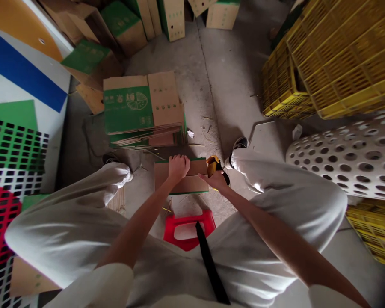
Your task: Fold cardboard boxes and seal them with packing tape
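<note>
Box [192,186] found on the concrete floor [197,60] between the person's feet, its long side running across the view, with a seam along its upper face. Left hand [179,166] lies on top of the box toward its far edge, fingers bent and close together; whether they grip the cardboard cannot be told. Right hand [217,181] is at the box's right end, one digit stretched out onto the upper face. Its remaining fingers are partly hidden, so their spread and any hold cannot be determined. A yellow-and-black tape dispenser [214,164] is just beside that end, against the right hand. A stack of flattened cartons [127,109] lies beyond the box, slightly left. A red plastic frame [208,219] sits nearer the person; yellow crates [343,60] stand at right.
</note>
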Tool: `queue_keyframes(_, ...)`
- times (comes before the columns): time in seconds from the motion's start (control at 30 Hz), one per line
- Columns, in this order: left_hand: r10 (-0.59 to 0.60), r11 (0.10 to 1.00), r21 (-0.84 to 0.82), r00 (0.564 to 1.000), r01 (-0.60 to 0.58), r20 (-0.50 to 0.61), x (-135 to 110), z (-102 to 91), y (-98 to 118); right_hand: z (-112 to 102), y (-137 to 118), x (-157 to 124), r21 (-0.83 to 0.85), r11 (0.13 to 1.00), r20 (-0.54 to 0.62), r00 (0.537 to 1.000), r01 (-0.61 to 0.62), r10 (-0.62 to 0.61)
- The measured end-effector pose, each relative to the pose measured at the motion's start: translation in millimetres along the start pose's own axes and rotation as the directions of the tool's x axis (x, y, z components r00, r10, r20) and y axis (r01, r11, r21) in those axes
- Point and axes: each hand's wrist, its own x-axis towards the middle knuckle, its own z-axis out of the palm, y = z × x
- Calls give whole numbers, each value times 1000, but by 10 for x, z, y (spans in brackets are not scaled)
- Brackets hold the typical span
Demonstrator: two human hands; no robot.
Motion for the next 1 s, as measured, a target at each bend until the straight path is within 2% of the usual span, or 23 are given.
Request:
queue_keyframes(0.17,46,999,11,999,-46,-13,-14,-16,5,-40,-108,-5,21,1000,-44,999,-22,23)
queue_keyframes(0.53,61,998,31,998,-60,-26,3,94,-5,9,-168,-30,-43,999,-46,999,-20,18)
queue_keyframes(0.7,72,996,55,997,-70,-33,-49,61,21,-45,-236,-109,-63,998,-27,1000,-16,14)
queue_keyframes(0.87,41,994,109,994,-29,-105,-170,5,-120,-54,-267,-143,-73,997,-46,999,21,-24)
queue_keyframes(1.0,44,993,113,993,-31,-108,-195,14,-236,-28,-236,-63,-58,998,-36,999,23,-25)
